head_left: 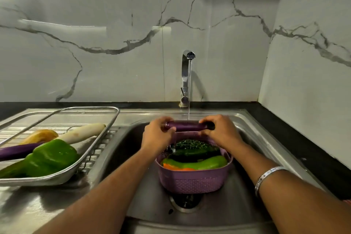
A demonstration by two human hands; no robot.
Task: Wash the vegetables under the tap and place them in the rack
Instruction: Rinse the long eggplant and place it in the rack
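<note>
Nearest, a purple perforated plastic basket [192,178] sits in the steel sink [252,138], holding a knobbly bitter gourd [193,146], a green pepper and something orange, probably a carrot. Just beyond it, both hands grip a smooth slender eggplant [187,126] under the tap [187,74] stream, its long axis left to right: left hand [157,135] curled round one end, right hand [221,129] round the other. Left lies the wire rack [106,129]; the left hand is nearer it.

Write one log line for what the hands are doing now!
step: rinsing | held: eggplant by left hand and right hand | water: tap running | below: purple basket | rack: partly filled
</note>
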